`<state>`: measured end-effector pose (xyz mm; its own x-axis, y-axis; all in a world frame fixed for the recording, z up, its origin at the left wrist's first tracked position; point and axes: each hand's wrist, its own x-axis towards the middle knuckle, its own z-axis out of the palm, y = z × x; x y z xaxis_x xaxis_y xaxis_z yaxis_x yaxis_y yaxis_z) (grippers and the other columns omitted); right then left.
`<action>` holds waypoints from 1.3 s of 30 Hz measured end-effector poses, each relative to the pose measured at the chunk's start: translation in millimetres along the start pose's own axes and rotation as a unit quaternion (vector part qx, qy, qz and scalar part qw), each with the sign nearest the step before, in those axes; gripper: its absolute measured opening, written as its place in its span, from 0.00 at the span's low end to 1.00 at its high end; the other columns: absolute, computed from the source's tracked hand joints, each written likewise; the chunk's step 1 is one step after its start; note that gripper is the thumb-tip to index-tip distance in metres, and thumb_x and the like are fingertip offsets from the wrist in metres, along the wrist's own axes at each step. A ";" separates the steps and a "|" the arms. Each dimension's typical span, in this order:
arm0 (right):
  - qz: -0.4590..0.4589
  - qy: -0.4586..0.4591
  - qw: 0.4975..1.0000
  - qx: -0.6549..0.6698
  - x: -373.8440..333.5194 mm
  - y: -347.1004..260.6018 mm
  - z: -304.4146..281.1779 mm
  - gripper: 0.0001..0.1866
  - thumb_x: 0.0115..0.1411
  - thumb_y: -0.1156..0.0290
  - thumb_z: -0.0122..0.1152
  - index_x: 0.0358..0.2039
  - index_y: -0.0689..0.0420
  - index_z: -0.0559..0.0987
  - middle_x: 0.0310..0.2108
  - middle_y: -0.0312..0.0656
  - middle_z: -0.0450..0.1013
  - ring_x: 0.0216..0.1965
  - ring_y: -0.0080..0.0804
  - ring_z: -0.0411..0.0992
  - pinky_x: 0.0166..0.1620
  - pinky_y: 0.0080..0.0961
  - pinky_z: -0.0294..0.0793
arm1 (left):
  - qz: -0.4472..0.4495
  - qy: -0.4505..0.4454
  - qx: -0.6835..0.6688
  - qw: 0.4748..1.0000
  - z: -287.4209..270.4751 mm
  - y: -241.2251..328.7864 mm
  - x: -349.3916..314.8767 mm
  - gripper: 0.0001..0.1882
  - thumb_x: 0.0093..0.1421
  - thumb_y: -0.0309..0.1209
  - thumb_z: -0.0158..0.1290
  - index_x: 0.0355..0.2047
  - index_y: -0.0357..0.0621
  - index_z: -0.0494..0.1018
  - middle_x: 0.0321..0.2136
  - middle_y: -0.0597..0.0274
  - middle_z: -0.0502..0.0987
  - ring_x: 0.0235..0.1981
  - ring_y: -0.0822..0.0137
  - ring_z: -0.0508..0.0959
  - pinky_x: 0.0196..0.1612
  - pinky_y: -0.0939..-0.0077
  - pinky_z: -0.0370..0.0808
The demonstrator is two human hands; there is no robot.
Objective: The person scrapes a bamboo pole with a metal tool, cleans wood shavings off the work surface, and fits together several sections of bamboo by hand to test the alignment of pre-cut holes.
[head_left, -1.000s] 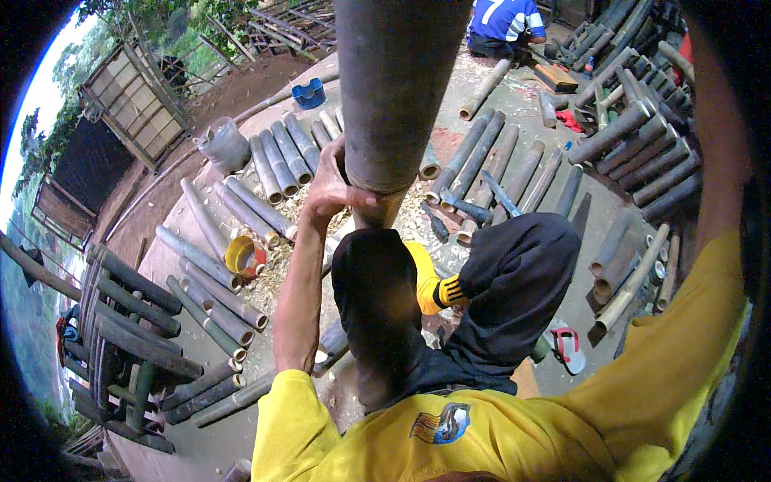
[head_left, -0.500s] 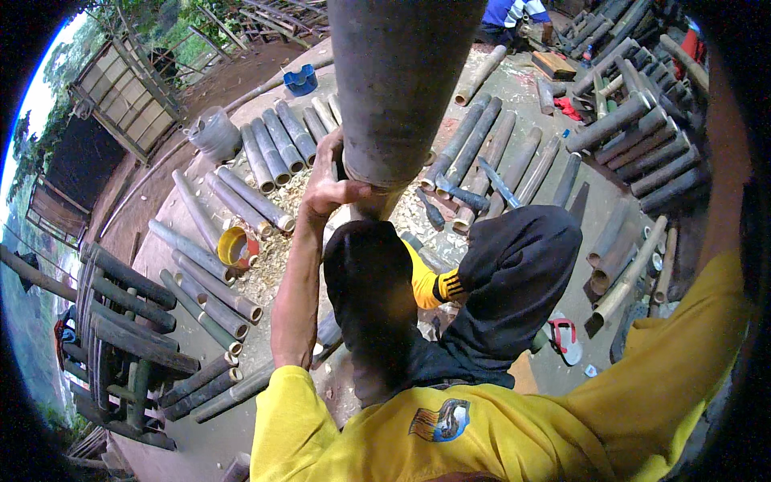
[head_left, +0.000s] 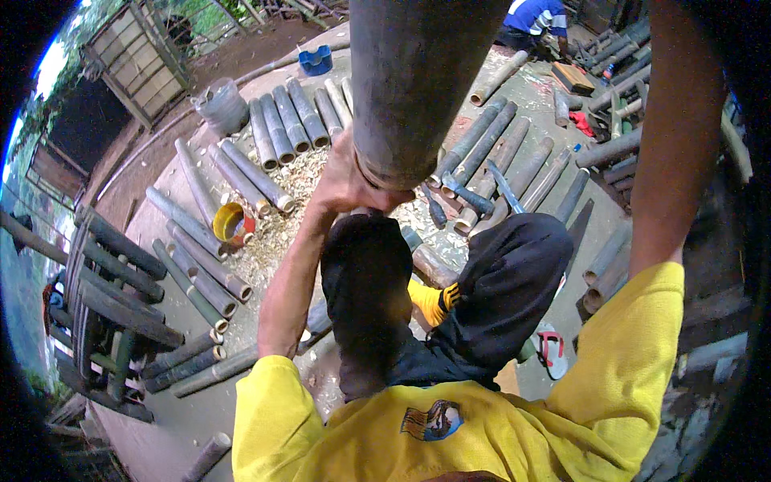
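A thick grey-brown bamboo tube stands up close before me, its top running out of view. My left hand wraps round its lower end, just above my knee, with the fingers partly hidden behind it. My right forearm is raised along the right side; the hand itself is beyond the upper edge. Past my knees lie a dark-handled tool, a blue-grey tool with a thick head and a long blade. Pale wood shavings cover the ground beside my left forearm.
Bamboo pieces lie in rows around me. A yellow bucket, a blue basin and a clear plastic bag stand to the left. Stacked bamboo rises at both sides. A sandal lies right; a person crouches far off.
My right arm has swung inward and up along the right side. The tube's lower end has shifted slightly right, with my left hand still round it. My view has shifted somewhat.
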<state>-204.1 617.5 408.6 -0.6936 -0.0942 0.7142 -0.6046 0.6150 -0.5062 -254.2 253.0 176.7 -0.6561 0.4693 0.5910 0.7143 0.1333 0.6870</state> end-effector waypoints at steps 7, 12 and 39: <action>0.021 -0.056 0.997 0.047 23.8 33.4 51.9 0.38 0.43 0.45 0.63 0.46 0.63 0.71 0.41 0.44 0.71 0.39 0.38 0.70 0.44 0.35 0.70 | -0.096 0.197 -0.100 0.971 -56.3 -41.2 -32.6 0.42 0.31 0.30 0.67 0.50 0.36 0.62 0.43 0.60 0.71 0.45 0.66 0.71 0.51 0.70 0.67; 0.039 -0.106 0.987 0.116 40.9 61.7 111.5 0.38 0.43 0.45 0.64 0.46 0.64 0.71 0.40 0.44 0.71 0.39 0.37 0.71 0.43 0.34 0.71 | 0.001 0.159 0.413 0.897 -146.8 -77.7 -119.6 0.32 0.42 0.27 0.63 0.48 0.34 0.64 0.42 0.59 0.72 0.46 0.64 0.71 0.53 0.67 0.67; 0.197 -0.302 0.931 -0.059 -60.8 396.2 705.0 0.38 0.44 0.44 0.64 0.42 0.68 0.73 0.35 0.50 0.75 0.36 0.35 0.75 0.39 0.27 0.73 | -0.444 0.537 -0.099 0.710 -54.5 -148.6 -314.7 0.20 0.53 0.35 0.51 0.44 0.38 0.70 0.38 0.57 0.73 0.42 0.62 0.72 0.47 0.67 0.68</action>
<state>-677.5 315.0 -176.3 -0.9674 -0.2447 0.0645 -0.2348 0.7728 -0.5896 -167.1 38.0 -88.4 -0.7093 -0.6748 -0.2039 -0.0759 -0.2145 0.9738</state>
